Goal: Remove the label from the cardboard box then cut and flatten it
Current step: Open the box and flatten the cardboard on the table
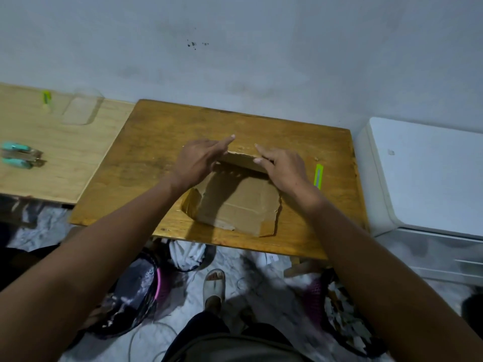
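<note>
A brown cardboard box lies mostly flat on the small wooden table, with torn flaps at its left and right edges. Its far flap stands up a little. My left hand rests on the far left part of the box, fingers stretched toward the flap's top edge. My right hand presses on the far right part, its fingers on the raised flap. A yellow-green utility knife lies on the table just right of my right hand. I see no label on the box.
A lighter wooden board at left carries a second green cutter, a clear plastic case and teal-handled pliers. A white drawer unit stands at right. Dark bags with scraps and my sandalled foot are below.
</note>
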